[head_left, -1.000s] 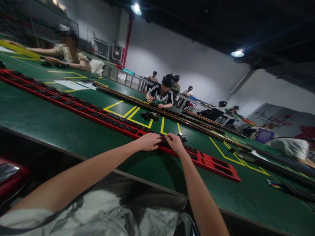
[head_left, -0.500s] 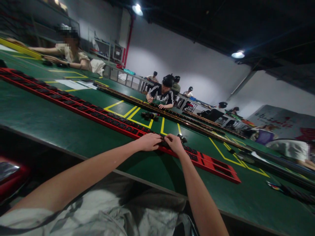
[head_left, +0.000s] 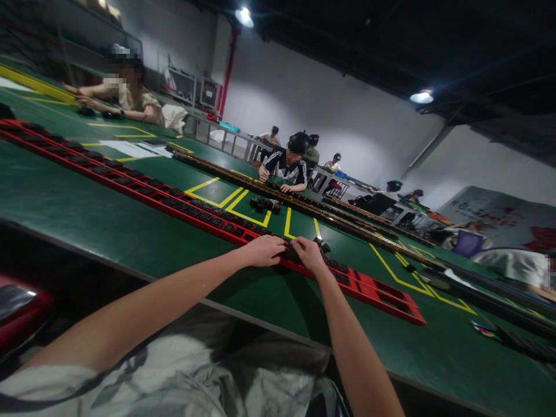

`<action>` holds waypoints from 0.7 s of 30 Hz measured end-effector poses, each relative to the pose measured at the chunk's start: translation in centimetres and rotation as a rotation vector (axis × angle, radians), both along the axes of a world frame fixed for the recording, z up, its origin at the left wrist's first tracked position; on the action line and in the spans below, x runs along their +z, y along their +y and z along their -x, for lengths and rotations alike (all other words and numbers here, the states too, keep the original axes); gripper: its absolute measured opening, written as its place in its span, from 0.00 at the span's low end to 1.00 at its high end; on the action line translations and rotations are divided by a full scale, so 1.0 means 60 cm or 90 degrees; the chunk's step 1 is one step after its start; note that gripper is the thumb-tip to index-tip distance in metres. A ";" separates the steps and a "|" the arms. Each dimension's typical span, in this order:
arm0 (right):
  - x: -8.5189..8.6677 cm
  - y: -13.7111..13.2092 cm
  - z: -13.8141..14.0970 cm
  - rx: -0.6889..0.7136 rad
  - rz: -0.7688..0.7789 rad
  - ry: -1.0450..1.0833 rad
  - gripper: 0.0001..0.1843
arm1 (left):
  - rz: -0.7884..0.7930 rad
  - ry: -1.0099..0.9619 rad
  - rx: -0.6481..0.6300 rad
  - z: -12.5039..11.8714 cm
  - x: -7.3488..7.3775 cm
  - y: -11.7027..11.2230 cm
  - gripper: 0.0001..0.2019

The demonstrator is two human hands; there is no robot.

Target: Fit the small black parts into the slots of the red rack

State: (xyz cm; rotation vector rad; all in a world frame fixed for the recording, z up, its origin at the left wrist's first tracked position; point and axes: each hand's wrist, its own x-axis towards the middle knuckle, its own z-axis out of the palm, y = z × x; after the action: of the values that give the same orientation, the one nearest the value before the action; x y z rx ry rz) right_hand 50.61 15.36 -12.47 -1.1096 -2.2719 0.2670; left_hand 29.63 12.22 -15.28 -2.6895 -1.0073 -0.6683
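A long red frame (head_left: 360, 284) filled with rows of black pieces (head_left: 204, 215) runs slantwise over the table in front of me. Both hands rest on its right part, fingertips close together. My left hand (head_left: 266, 250) lies over the frame with fingers pressed together, pointing right. Just beside it my right hand (head_left: 307, 252) is closed in a pinch, fingers bent down among the black pieces. Whatever sits between the fingertips is small and hidden. Behind my right hand lies a small dark cluster of parts (head_left: 322, 244).
Yellow tape lines (head_left: 247, 217) mark the green table (head_left: 130, 226). Dark parts (head_left: 264, 204) lie beyond the frame, before long brown strips (head_left: 339, 223). A bundle of cables (head_left: 486, 330) is at right. Co-workers sit across the table (head_left: 286, 162) and at left (head_left: 130, 87).
My hands hold nearly the same place on the frame, with only slight finger movement. At far left, the co-worker's hand has drawn back along the yellow bar.
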 end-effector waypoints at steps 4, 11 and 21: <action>-0.001 0.001 0.001 0.004 0.006 -0.001 0.10 | -0.008 0.001 -0.001 0.000 -0.001 0.001 0.13; 0.004 -0.004 0.003 0.024 0.021 0.010 0.11 | -0.011 0.000 -0.004 0.000 0.000 0.000 0.12; 0.008 0.000 0.001 -0.002 0.053 -0.004 0.10 | 0.000 -0.008 -0.004 0.000 0.000 -0.001 0.13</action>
State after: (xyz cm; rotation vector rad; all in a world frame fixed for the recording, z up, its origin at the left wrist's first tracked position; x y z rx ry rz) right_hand 50.57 15.36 -12.01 -1.1567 -2.2834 0.3600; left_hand 29.61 12.18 -15.25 -2.6938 -1.0022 -0.6862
